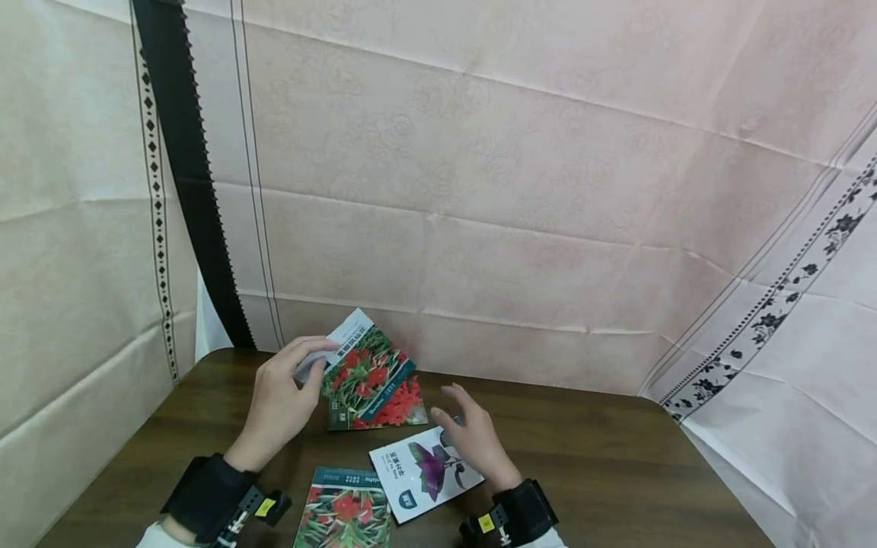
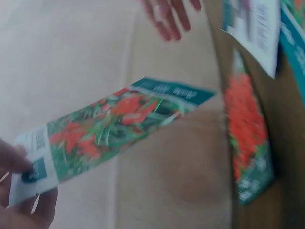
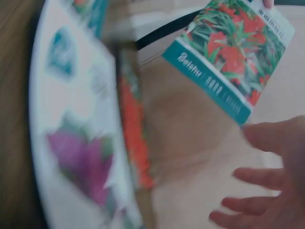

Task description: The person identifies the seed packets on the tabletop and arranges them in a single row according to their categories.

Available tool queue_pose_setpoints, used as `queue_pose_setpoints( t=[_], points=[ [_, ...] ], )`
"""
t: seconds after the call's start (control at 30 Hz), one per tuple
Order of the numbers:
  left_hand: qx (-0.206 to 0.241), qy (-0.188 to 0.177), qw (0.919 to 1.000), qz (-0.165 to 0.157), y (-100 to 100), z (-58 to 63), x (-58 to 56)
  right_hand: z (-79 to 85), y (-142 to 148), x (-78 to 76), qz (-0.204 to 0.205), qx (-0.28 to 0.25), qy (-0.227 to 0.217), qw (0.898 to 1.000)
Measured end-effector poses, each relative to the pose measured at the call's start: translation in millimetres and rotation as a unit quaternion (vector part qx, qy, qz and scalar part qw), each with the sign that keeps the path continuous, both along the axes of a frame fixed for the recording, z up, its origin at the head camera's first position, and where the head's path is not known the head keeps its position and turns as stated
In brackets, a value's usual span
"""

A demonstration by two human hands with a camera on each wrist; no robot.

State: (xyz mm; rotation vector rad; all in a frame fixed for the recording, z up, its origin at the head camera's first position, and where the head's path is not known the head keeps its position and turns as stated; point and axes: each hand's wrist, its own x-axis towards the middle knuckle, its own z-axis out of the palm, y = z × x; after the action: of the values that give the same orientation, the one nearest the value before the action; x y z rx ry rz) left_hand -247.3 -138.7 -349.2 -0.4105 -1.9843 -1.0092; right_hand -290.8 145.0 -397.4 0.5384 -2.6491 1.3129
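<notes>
My left hand (image 1: 282, 407) pinches one white end of a flower seed packet (image 1: 370, 371), which is printed with red blooms, green leaves and a teal band. The thumb lies over its teal logo in the left wrist view. The packet is tilted up, its teal end toward my right hand (image 1: 479, 441). That right hand holds nothing; its fingers are spread and relaxed, with the thumb close to the teal corner in the right wrist view. Below it lies a white packet (image 1: 428, 476) with a purple flower. Behind the raised packet, another red-flowered packet (image 1: 406, 405) lies partly hidden on the table.
Nearest me, a further red-flowered packet (image 1: 346, 508) lies with its upper right corner under the white one. The dark wooden table (image 1: 589, 457) ends at the back against a pale hanging cloth (image 1: 479, 190). Both wrists wear black straps (image 1: 527, 510) with small devices.
</notes>
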Motion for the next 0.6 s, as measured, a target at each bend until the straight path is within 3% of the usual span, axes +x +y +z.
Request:
queue_pose_setpoints(
  t=[0.1, 0.17, 0.3, 0.43, 0.53, 0.6],
  points=[
    [0.004, -0.034, 0.997, -0.07, 4, 10.1, 12.2, 20.0, -4, 11.0, -0.001, -0.062, 0.048, 0.997],
    [0.013, -0.07, 0.9899, -0.123, 8, 16.0, 19.8, 35.5, -5, 21.7, 0.007, -0.102, 0.065, 0.993],
    [0.037, -0.137, 0.9701, -0.197, 18, 21.6, 30.6, 58.3, -3, 44.2, 0.044, -0.127, 0.029, 0.991],
    [0.06, -0.168, 0.9597, -0.217, 29, 21.1, 38.1, 68.3, 2, 65.2, 0.069, -0.129, -0.027, 0.989],
    [0.077, -0.182, 0.956, -0.216, 38, 17.0, 42.2, 70.1, 4, 76.9, 0.075, -0.13, -0.04, 0.988],
    [0.098, -0.201, 0.9473, -0.23, 44, 12.9, 43.5, 69.1, 5, 81.4, 0.071, -0.134, -0.046, 0.987]
  ],
)
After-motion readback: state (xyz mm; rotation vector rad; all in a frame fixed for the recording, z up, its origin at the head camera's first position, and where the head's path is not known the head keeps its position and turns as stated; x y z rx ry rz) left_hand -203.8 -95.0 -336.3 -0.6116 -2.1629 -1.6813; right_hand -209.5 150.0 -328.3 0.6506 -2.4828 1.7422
